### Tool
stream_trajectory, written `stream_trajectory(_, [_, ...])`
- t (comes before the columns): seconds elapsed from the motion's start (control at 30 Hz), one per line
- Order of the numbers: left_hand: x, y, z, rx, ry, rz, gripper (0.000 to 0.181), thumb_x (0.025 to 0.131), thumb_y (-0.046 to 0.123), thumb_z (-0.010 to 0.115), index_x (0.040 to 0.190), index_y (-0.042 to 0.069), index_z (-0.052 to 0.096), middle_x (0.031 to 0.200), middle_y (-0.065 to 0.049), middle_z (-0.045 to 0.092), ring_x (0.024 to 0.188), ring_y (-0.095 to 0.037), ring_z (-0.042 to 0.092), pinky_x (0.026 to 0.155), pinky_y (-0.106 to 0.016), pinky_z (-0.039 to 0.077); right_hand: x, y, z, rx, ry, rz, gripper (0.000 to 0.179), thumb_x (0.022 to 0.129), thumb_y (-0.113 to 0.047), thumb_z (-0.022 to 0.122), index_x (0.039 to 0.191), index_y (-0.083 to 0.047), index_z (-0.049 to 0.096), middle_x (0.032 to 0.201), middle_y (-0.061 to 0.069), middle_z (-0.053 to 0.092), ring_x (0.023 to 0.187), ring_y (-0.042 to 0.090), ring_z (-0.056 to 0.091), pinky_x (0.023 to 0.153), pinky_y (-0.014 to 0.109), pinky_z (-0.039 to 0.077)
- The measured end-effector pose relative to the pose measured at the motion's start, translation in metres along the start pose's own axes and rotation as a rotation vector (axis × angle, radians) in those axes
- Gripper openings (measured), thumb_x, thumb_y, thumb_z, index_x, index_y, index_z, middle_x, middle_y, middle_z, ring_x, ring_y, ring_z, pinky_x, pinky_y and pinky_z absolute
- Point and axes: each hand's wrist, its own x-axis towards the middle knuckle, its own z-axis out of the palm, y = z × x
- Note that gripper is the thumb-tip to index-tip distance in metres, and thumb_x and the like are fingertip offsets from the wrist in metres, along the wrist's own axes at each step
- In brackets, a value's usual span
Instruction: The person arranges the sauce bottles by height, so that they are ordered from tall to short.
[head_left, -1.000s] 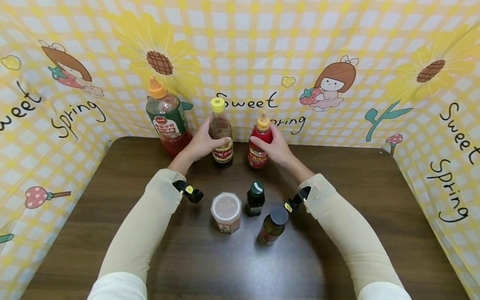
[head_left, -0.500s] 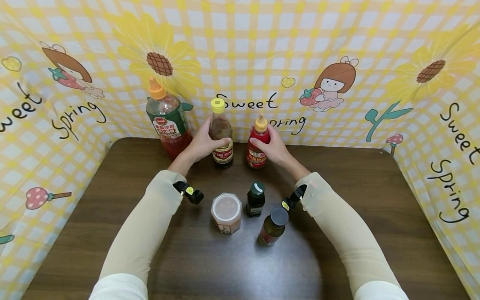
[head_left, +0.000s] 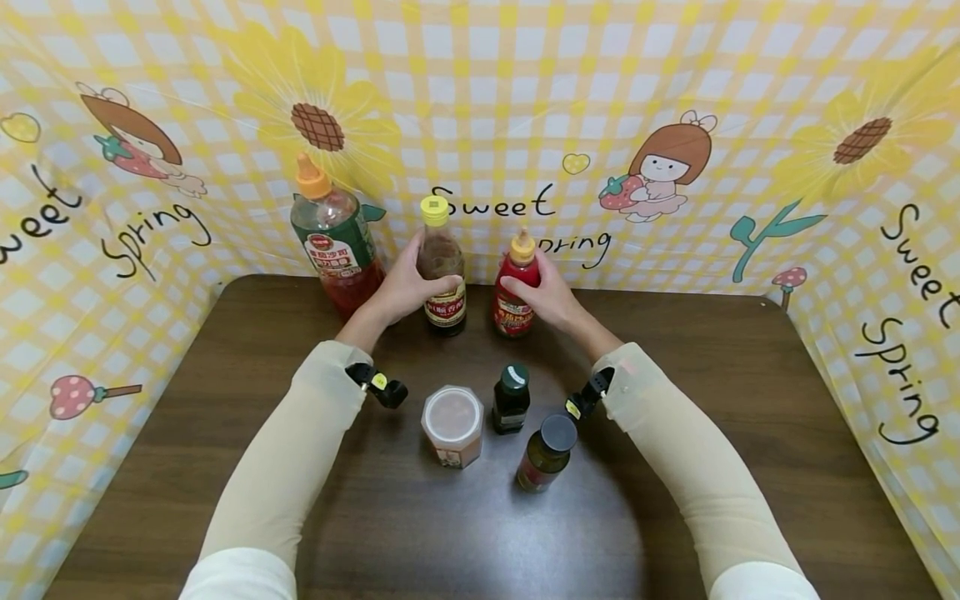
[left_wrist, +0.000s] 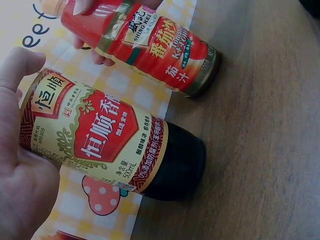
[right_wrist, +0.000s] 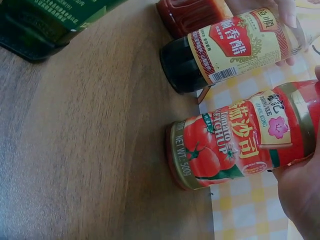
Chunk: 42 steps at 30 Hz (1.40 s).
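My left hand (head_left: 408,286) grips a vinegar bottle (head_left: 444,304) with a yellow cap, its thumb across the front. The bottle stands upright at the back of the table; the left wrist view shows its cream and red label (left_wrist: 100,130). To the right, a red ketchup bottle (head_left: 512,308) with a yellow nozzle cap is held in my right hand (head_left: 553,292), thumb in front and fingers behind. Its tomato label (right_wrist: 225,140) fills the right wrist view. A small gap separates the two bottles. Left of them stands a large sauce bottle (head_left: 337,250) with an orange nozzle, partly behind my left hand.
Between my forearms stand an octagonal jar (head_left: 453,425) with a pale lid, a small dark bottle (head_left: 512,400) with a green cap, and a jar (head_left: 546,452) with a dark lid. A checked yellow cloth (head_left: 495,100) hangs behind the brown table (head_left: 720,358).
My right hand has shifted the ketchup bottle slightly left, closer to the vinegar bottle, within the first half second. My left hand and the vinegar bottle have stayed in place.
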Motion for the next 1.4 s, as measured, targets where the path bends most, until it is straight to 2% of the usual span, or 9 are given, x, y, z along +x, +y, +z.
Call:
stream_trajectory(0.27, [-0.002, 0.001, -0.001, -0.009, -0.001, -0.01, 0.099, 0.091, 0.017, 0.078, 0.164, 0.011, 0.013, 0.159, -0.015, 0.032, 0.146, -0.032, 0.033, 0.118, -0.051, 0.03, -0.002, 0.002, -0.002, -0.051, -0.023, 0.024, 0.056, 0.098, -0.019, 0.068, 0.146, -0.005, 0.042, 0.137, 0.018, 0.053, 0.125, 0.033, 0.054, 0.106, 0.053, 0.044])
stream_trajectory(0.67, [-0.004, -0.001, 0.001, -0.004, 0.0, -0.013, 0.098, 0.091, 0.019, 0.079, 0.163, 0.011, 0.014, 0.158, -0.015, 0.034, 0.145, -0.032, 0.035, 0.117, -0.051, 0.031, -0.012, -0.007, -0.012, -0.168, -0.076, 0.124, 0.09, 0.096, -0.037, 0.07, 0.163, -0.02, 0.013, 0.155, 0.015, 0.039, 0.14, 0.035, 0.042, 0.112, 0.055, 0.038])
stream_trajectory(0.77, [-0.004, 0.001, 0.001, 0.008, 0.004, -0.02, 0.1, 0.091, 0.021, 0.079, 0.164, 0.011, 0.012, 0.16, -0.015, 0.031, 0.147, -0.031, 0.032, 0.118, -0.051, 0.029, -0.018, -0.011, -0.022, -0.218, -0.1, 0.078, 0.087, 0.097, -0.034, 0.069, 0.162, -0.019, 0.014, 0.158, 0.015, 0.034, 0.143, 0.037, 0.038, 0.113, 0.057, 0.036])
stream_trajectory(0.9, [-0.004, 0.002, 0.002, 0.009, 0.008, -0.014, 0.099, 0.091, 0.02, 0.079, 0.164, 0.01, 0.012, 0.16, -0.015, 0.031, 0.147, -0.031, 0.031, 0.119, -0.05, 0.028, -0.03, -0.015, -0.039, -0.282, -0.14, -0.035, 0.078, 0.1, -0.023, 0.067, 0.161, -0.014, 0.02, 0.16, 0.015, 0.034, 0.147, 0.033, 0.033, 0.118, 0.054, 0.03])
stream_trajectory(1.0, [-0.003, 0.002, 0.002, 0.012, 0.008, -0.013, 0.098, 0.091, 0.019, 0.078, 0.163, 0.009, 0.013, 0.16, -0.015, 0.032, 0.146, -0.031, 0.032, 0.118, -0.049, 0.029, -0.041, -0.018, -0.05, -0.311, -0.165, -0.088, 0.075, 0.1, -0.017, 0.067, 0.16, -0.009, 0.024, 0.16, 0.016, 0.034, 0.149, 0.029, 0.03, 0.119, 0.054, 0.028])
stream_trajectory(1.13, [-0.002, 0.002, 0.001, 0.011, 0.006, -0.014, 0.098, 0.091, 0.02, 0.078, 0.163, 0.009, 0.013, 0.159, -0.015, 0.032, 0.146, -0.031, 0.033, 0.118, -0.049, 0.029, -0.059, -0.024, -0.062, -0.313, -0.213, -0.141, 0.071, 0.099, -0.01, 0.066, 0.158, -0.004, 0.028, 0.16, 0.018, 0.035, 0.149, 0.03, 0.031, 0.117, 0.056, 0.029])
stream_trajectory(1.4, [-0.001, 0.001, 0.0, 0.014, 0.007, -0.013, 0.098, 0.091, 0.021, 0.078, 0.163, 0.01, 0.013, 0.161, -0.015, 0.03, 0.147, -0.032, 0.031, 0.118, -0.051, 0.029, -0.104, -0.034, -0.074, -0.31, -0.313, -0.197, 0.067, 0.097, -0.006, 0.067, 0.156, -0.006, 0.035, 0.159, 0.011, 0.039, 0.146, 0.028, 0.035, 0.116, 0.055, 0.031])
